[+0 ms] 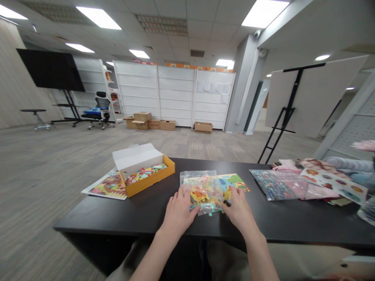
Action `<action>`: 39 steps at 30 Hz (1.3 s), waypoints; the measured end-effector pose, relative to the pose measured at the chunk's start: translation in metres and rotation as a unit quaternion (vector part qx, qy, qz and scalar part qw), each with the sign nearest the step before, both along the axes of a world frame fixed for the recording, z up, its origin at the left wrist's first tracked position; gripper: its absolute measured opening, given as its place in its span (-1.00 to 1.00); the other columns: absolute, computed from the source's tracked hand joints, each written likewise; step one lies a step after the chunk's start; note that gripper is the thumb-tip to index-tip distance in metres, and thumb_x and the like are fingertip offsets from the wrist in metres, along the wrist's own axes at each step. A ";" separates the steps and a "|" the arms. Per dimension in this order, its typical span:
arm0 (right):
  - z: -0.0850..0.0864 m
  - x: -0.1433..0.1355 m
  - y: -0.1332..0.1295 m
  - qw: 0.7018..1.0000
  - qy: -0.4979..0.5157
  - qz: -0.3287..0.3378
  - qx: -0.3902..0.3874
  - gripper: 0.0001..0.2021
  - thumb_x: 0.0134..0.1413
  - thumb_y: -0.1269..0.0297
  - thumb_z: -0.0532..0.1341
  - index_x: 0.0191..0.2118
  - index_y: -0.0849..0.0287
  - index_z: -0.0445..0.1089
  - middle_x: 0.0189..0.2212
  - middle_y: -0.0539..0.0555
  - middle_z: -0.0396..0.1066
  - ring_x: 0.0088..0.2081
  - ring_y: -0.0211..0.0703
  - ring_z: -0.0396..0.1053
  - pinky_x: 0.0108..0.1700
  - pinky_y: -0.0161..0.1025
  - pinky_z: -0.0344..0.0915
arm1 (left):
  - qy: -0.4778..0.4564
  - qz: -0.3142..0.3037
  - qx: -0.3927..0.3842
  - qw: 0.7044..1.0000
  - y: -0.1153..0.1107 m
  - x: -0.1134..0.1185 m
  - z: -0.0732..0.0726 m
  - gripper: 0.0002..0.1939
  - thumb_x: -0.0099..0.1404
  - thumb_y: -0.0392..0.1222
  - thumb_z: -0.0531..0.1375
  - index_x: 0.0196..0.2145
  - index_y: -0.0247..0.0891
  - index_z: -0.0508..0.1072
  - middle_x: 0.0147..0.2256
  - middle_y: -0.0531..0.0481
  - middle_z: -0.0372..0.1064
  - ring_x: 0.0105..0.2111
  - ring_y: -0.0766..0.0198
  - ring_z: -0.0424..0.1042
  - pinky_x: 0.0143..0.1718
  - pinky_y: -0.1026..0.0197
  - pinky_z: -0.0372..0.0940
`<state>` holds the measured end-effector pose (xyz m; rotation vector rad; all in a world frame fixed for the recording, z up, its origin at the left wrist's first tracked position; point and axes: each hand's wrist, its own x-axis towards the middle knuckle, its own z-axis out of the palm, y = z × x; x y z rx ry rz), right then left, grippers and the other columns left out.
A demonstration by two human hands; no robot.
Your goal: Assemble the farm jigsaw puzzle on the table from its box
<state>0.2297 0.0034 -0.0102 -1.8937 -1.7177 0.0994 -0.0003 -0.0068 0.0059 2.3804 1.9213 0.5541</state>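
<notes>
A clear plastic bag point(202, 191) with colourful, puzzle-like printed pieces inside lies on the black table in front of me. Its left side is gripped by my left hand point(181, 207), fingers over the top and thumb along the near edge. My right hand point(239, 207) has its fingers curled at the bag's right edge, with a small dark spot showing beside the thumb. Partly under the bag and behind my right fingers is a bright picture sheet point(238, 180) in green, blue and yellow. The fingertips of both hands are partly hidden.
An open yellow box point(150, 180) of printed pieces stands at the left, partly on a picture sheet point(107, 185). At the right lie a bagged blue picture point(271, 183), a sticker sheet point(334, 184) and folded cloths point(315, 166). The table's front edge point(140, 233) is near my forearms.
</notes>
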 end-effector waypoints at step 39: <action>0.016 0.046 -0.005 0.985 0.126 0.084 -0.087 -0.78 0.08 0.17 0.16 -0.43 0.15 0.48 -0.48 0.10 0.51 -0.41 -0.06 0.43 -0.31 -0.20 0.25 | -0.003 -0.167 0.024 0.986 -0.009 0.002 0.002 -0.68 0.40 -0.09 0.21 0.09 -0.09 0.44 0.16 -0.10 0.35 0.17 0.00 0.31 0.11 -0.03 0.30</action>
